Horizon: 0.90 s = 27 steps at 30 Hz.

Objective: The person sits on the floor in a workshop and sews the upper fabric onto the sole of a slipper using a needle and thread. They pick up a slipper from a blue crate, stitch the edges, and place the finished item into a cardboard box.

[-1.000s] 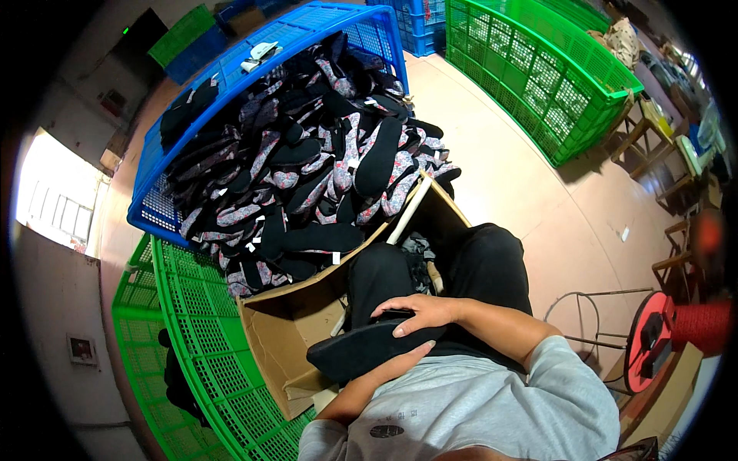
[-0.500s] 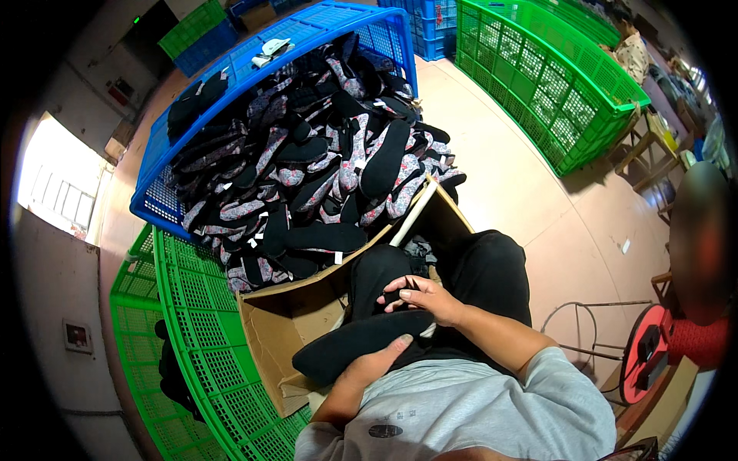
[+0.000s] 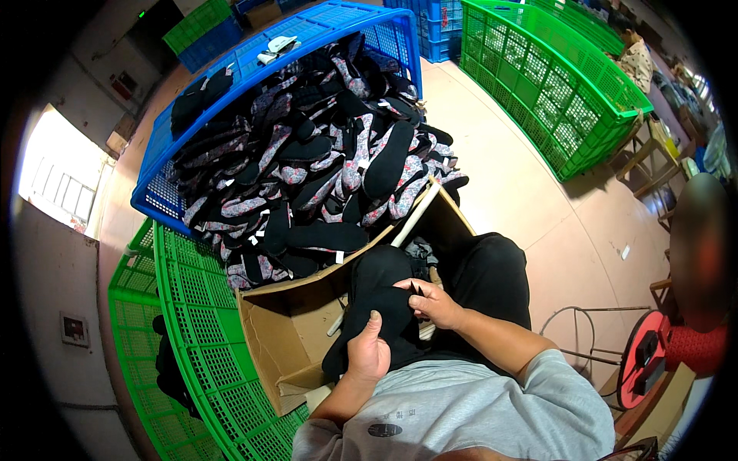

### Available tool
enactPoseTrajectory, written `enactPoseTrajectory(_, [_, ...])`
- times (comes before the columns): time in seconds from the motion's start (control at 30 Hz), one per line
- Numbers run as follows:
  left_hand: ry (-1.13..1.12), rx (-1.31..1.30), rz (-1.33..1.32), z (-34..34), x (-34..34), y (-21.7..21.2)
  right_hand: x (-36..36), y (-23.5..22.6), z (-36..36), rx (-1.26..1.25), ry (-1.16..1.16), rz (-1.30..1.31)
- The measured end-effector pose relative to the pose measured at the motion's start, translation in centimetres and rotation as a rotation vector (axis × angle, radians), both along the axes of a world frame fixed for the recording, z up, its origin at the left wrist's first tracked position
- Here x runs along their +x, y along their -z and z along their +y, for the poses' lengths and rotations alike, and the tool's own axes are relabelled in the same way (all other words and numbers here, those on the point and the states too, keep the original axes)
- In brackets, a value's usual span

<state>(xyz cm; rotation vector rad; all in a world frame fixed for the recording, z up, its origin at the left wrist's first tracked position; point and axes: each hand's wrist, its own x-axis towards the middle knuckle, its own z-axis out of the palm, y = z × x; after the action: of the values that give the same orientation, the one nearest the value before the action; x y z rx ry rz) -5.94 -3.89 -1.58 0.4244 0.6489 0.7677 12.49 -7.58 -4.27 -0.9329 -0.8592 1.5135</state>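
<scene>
Above the person's lap, the left hand (image 3: 369,355) grips a black slipper (image 3: 390,309) near its middle, thumb raised along the upper face and the other fingers mostly hidden, while the right hand (image 3: 440,306) has its thumb and fingers bent and drawn together at the slipper's far right edge, where a small dark pointed piece shows, too unclear to identify. An open cardboard box (image 3: 270,338) stands just left of the slipper, and beyond it a heap of slippers (image 3: 388,163) spills from a tipped blue basket (image 3: 393,44).
</scene>
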Motion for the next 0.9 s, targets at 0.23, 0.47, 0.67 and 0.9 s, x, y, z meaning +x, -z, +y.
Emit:
enactPoseTrajectory(0.23, [-0.007,-0.022,0.004,0.0,0.7,-0.3,-0.1,-0.3,0.0,0.094,0.094,-0.089])
enactPoseTrajectory(0.47, [0.212,-0.03,0.306,0.6,-0.3,0.5,-1.0,0.8,0.0,0.002,0.32,-0.188])
enactPoseTrajectory(0.67, [0.338,0.742,0.485,0.3,-2.4,-6.8,0.7,1.5,1.3,-0.08,0.641,0.057])
enactPoseTrajectory(0.9, [0.25,0.732,0.612,4.1,-2.6,-4.8,1.3,1.6,1.0,-0.074,0.639,0.169])
